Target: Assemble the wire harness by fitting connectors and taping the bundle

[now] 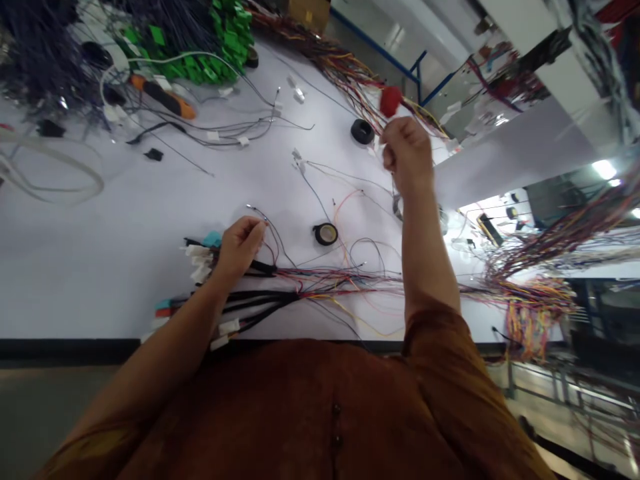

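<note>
A white bench (130, 213) fills most of the view, its dark front edge just before the person's waist. At its far left lie a heap of dark wires (43, 53) and a heap of green plastic pieces (233, 43). Along the near side runs a loose wire bundle (345, 275), its long axis left to right, roughly in line with the front edge; at its left end the wires enter black sleeves (275, 295).

The left hand (243, 243) is over this sleeved end, its grip drawn to a narrow pinch on a thin wire (256, 210). The wire's free end points away to the far left of the fingertips, while its other part slants back to the right, toward the bundle. The left hand is clearly the nearer one; the right hand (407, 150) is well apart, farther out and to the right. Its fingers are curled, close to a red round thing (390, 101), but blur means I cannot tell whether that grip holds it.

An orange and black tool (163, 97) lies by the green heap, and a tape roll (326, 234) between the hands. Small white tags (243, 141) show no readable writing; no brand can be made out.
</note>
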Motion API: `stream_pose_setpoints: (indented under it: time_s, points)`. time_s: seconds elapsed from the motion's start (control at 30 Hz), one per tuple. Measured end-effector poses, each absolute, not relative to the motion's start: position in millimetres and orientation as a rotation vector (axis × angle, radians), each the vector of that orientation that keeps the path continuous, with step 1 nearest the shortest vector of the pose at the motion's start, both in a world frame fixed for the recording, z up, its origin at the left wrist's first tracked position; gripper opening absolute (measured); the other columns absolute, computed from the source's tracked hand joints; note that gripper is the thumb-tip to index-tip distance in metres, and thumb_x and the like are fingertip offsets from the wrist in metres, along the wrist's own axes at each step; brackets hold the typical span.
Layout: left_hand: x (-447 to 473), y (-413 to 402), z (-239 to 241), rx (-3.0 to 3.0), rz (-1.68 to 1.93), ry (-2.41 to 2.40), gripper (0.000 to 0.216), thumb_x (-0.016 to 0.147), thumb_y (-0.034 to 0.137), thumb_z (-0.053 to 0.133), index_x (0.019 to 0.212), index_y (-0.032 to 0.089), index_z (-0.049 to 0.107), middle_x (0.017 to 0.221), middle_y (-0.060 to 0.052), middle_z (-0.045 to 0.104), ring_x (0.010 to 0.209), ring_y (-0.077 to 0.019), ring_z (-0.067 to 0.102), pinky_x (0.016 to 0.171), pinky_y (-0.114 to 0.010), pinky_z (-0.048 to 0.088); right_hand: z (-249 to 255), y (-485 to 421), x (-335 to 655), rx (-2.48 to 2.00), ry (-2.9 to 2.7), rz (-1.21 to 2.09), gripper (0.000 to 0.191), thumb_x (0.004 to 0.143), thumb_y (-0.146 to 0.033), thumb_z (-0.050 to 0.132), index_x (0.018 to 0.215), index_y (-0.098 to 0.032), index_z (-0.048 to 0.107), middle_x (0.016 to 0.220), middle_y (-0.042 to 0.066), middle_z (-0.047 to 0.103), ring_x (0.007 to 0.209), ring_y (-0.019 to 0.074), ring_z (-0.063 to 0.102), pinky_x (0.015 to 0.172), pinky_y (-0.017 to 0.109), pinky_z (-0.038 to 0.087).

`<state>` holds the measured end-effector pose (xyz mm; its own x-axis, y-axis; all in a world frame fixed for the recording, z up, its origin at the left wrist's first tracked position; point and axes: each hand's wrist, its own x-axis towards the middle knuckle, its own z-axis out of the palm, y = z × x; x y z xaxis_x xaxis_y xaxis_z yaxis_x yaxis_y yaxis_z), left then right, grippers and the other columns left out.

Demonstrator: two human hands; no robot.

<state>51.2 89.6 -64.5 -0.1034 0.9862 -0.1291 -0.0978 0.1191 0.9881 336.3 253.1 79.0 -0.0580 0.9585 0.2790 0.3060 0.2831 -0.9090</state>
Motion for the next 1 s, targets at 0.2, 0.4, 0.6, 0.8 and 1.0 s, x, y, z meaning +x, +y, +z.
stream_pose_setpoints:
  time_s: [0.2,0.4,0.6,0.8,1.0]
  points:
    - [48.8,89.1,-58.4,1.072,1.141,1.087,0.049,0.086,0.059,0.066,0.119,0.025,0.057,0.084,-0.004,0.068,0.058,-0.0115,0.057,0.048,-0.023,0.042,18.5,138.0,253.9,-1.126,-2.230,0.846,0.015,0.095,-0.023,0.055,0.081,-0.021,0.059,0.080,0.000,0.062,0.075,0.0117,0.055,0.074,0.029,0.044]
    - [47.2,89.0,-64.4,1.144,1.060,1.003,0.043,0.079,0.046,0.075,0.112,0.025,0.058,0.083,-0.001,0.065,0.064,-0.0111,0.058,0.054,-0.021,0.045,-10.3,111.2,239.3,-1.148,-2.249,0.825,0.016,0.098,-0.025,0.054,0.083,-0.021,0.058,0.086,0.002,0.063,0.083,0.0150,0.058,0.081,0.030,0.046]
    - [50.6,90.9,-74.3,1.126,1.157,1.089,0.038,0.075,0.036,0.076,0.105,0.026,0.055,0.079,0.002,0.062,0.058,-0.0089,0.053,0.054,-0.021,0.045,-11.3,115.0,273.2,-1.248,-2.312,0.790,0.018,0.095,-0.029,0.061,0.111,-0.022,0.063,0.112,0.006,0.067,0.096,0.0171,0.061,0.090,0.032,0.050]
    - [58.7,90.7,-69.2,1.091,1.233,1.165,0.035,0.075,0.029,0.076,0.101,0.026,0.053,0.072,0.004,0.058,0.055,-0.0088,0.049,0.053,-0.022,0.044,-0.9,102.4,377.8,-1.725,-2.235,0.478,0.019,0.081,-0.022,0.071,0.100,-0.018,0.068,0.102,0.008,0.067,0.093,0.0216,0.061,0.088,0.039,0.049]
    - [62.9,93.7,-68.9,1.176,1.308,1.236,0.035,0.077,0.036,0.079,0.100,0.027,0.054,0.073,0.004,0.056,0.059,-0.0098,0.052,0.053,-0.023,0.041,2.0,77.1,425.0,-2.045,-2.254,0.410,0.013,0.086,-0.021,0.062,0.083,-0.019,0.074,0.087,0.007,0.066,0.080,0.0203,0.060,0.079,0.037,0.045]
